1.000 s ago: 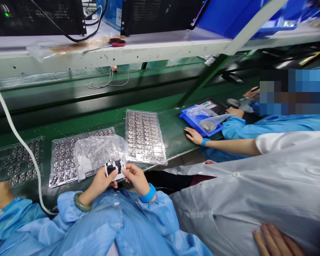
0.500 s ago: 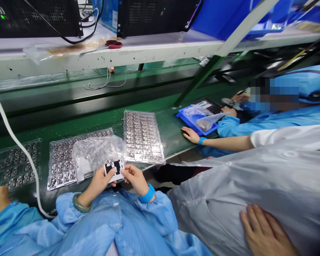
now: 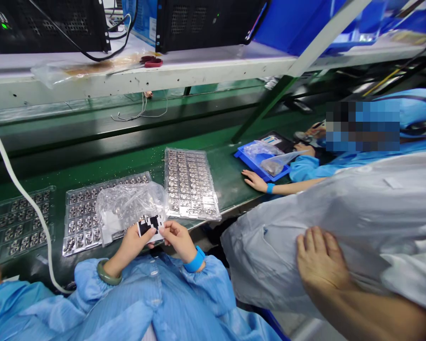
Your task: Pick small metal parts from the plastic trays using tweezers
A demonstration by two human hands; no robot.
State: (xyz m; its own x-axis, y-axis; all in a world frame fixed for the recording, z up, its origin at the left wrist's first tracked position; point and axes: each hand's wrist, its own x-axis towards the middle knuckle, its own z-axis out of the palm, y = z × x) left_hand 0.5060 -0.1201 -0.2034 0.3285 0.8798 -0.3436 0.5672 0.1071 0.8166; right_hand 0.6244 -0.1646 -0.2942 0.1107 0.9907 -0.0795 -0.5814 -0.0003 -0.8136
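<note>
Black-and-white printed card (image 3: 151, 226), thin and probably light, looks best taken by its edges, where the fingers (image 3: 168, 228) of the left hand (image 3: 131, 246) and right hand (image 3: 179, 241) pinch it. It is held over the tabletop (image 3: 227, 189), against a crumpled plastic bag (image 3: 128, 210) lying on a tray of metal parts (image 3: 80, 227).

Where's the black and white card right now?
In the head view, the black-and-white patterned card is held up at bottom centre between the person's left hand and right hand, just in front of the crumpled clear plastic bag on the clear tray of metal parts.
</note>
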